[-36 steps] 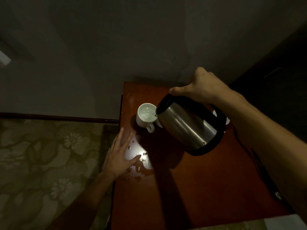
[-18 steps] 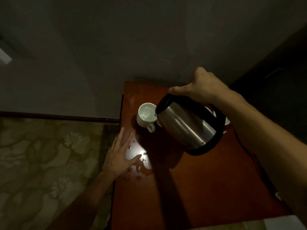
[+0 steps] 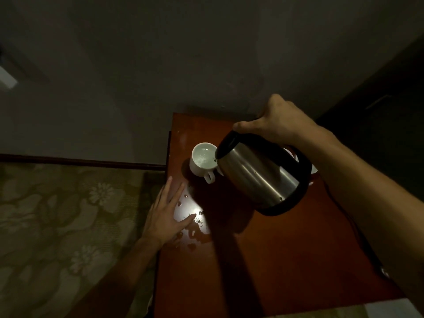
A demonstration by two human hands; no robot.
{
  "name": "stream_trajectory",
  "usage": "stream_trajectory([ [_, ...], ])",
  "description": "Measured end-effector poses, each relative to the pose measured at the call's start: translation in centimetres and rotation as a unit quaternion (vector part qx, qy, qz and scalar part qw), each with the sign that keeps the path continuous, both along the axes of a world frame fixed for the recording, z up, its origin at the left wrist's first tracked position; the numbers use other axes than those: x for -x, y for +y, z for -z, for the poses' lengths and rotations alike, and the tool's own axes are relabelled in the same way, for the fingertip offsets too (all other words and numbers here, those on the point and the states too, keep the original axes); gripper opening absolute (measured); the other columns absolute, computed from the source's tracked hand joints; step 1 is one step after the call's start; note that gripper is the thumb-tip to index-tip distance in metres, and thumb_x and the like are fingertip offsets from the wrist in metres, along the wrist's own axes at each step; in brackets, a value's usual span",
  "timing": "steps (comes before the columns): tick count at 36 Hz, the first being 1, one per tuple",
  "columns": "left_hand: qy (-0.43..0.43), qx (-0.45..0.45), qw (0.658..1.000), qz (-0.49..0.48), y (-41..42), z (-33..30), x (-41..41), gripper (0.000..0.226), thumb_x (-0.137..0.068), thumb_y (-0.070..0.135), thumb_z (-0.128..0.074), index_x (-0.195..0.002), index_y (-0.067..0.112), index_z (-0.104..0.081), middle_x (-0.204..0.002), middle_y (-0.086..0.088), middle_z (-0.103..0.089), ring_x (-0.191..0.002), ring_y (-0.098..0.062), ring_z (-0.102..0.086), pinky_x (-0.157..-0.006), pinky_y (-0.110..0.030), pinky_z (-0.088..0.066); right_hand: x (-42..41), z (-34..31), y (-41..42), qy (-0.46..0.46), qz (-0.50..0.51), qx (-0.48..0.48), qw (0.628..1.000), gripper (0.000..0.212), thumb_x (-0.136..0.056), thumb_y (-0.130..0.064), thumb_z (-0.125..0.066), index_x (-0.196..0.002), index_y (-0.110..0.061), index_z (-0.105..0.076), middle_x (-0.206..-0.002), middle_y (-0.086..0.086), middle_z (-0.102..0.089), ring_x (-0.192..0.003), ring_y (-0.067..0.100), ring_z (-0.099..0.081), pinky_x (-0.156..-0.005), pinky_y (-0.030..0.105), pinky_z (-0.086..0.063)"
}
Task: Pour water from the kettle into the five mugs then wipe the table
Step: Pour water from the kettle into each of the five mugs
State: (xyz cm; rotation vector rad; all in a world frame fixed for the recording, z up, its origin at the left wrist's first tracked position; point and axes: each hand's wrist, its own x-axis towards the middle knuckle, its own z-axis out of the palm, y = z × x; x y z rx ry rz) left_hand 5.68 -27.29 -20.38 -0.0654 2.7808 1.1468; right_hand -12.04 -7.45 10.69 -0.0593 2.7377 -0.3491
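Observation:
A steel kettle (image 3: 259, 177) with black trim hangs tilted over the red-brown table (image 3: 286, 260). My right hand (image 3: 277, 121) grips its handle from above. Its spout sits over the rim of a white mug (image 3: 202, 161) that holds some water. Behind the kettle, parts of other white mugs (image 3: 313, 169) show at its right; most of them are hidden. My left hand (image 3: 166, 214) lies flat with fingers spread on the table's left edge, beside spilled water drops (image 3: 195, 228).
A grey wall stands right behind the table. A bed with a floral cover (image 3: 57, 226) lies along the table's left side. A black cord (image 3: 358, 237) runs down the table's right edge.
The kettle has stayed tilted over the mug and shifted only slightly. More water lies in the mug. My left hand has not moved.

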Motion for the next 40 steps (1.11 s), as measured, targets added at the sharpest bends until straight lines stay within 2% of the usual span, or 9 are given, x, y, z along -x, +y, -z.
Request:
stream_trajectory([
  [9,-0.001,0.001,1.0,0.0,0.0,-0.1,0.0,0.104,-0.073,0.084,-0.046,-0.16,0.046,-0.005,-0.166,0.021,0.027,-0.158,-0.019,-0.001,-0.118,-0.065,-0.03,0.2,0.6,0.4,0.003,-0.002,-0.005,1.0,0.074,-0.083,-0.07,-0.082,-0.133,-0.023,-0.055,-0.113,0.002,-0.069,-0.098,0.021,-0.069,-0.09,0.047,-0.062],
  [14,0.004,0.002,1.0,0.0,0.0,-0.1,-0.1,0.103,-0.074,0.084,-0.048,-0.161,0.048,-0.005,-0.167,0.02,0.024,-0.158,-0.019,-0.003,-0.117,-0.066,-0.03,0.5,0.9,0.7,0.009,-0.007,0.003,1.0,0.078,-0.078,-0.077,-0.081,-0.136,-0.03,-0.057,-0.117,-0.001,-0.071,-0.1,0.021,-0.07,-0.092,0.048,-0.062],
  [21,0.003,0.005,1.0,0.002,0.1,-0.1,-0.1,0.104,-0.075,0.084,-0.048,-0.162,0.045,-0.008,-0.167,0.019,0.025,-0.158,-0.02,-0.003,-0.117,-0.066,-0.028,0.0,0.6,0.6,0.008,0.006,0.001,1.0,0.076,-0.081,-0.072,-0.083,-0.133,-0.024,-0.056,-0.117,0.002,-0.068,-0.103,0.024,-0.069,-0.094,0.05,-0.061],
  [25,0.005,0.003,1.0,-0.002,0.1,0.0,-0.1,0.103,-0.074,0.082,-0.049,-0.162,0.044,-0.011,-0.167,0.02,0.023,-0.158,-0.021,-0.005,-0.117,-0.066,-0.03,-0.3,0.3,0.3,0.003,0.008,-0.003,1.0,0.073,-0.081,-0.072,-0.082,-0.128,-0.023,-0.057,-0.113,0.004,-0.07,-0.098,0.024,-0.07,-0.089,0.05,-0.063],
  [31,-0.003,0.01,1.0,0.002,0.1,-0.1,0.0,0.104,-0.074,0.083,-0.048,-0.161,0.046,-0.006,-0.166,0.021,0.026,-0.158,-0.02,-0.002,-0.115,-0.069,-0.03,-1.0,-0.4,-0.1,-0.002,0.014,-0.015,1.0,0.065,-0.087,-0.067,-0.081,-0.122,-0.02,-0.052,-0.107,0.004,-0.066,-0.094,0.023,-0.069,-0.077,0.042,-0.059],
  [35,-0.002,0.01,1.0,0.001,0.1,0.0,0.0,0.104,-0.074,0.083,-0.049,-0.162,0.045,-0.008,-0.167,0.019,0.025,-0.158,-0.022,-0.004,-0.115,-0.069,-0.031,-1.1,-0.6,-0.4,-0.004,0.017,-0.007,1.0,0.071,-0.086,-0.066,-0.082,-0.131,-0.021,-0.051,-0.117,0.003,-0.065,-0.102,0.024,-0.067,-0.093,0.049,-0.061],
  [40,0.006,0.003,1.0,0.001,0.0,0.1,-0.1,0.102,-0.074,0.083,-0.049,-0.16,0.05,-0.003,-0.167,0.019,0.024,-0.158,-0.021,-0.003,-0.115,-0.069,-0.032,-1.2,-1.0,-0.6,-0.006,0.021,-0.017,1.0,0.068,-0.086,-0.067,-0.081,-0.124,-0.019,-0.053,-0.11,0.004,-0.066,-0.096,0.023,-0.069,-0.088,0.048,-0.063],
])
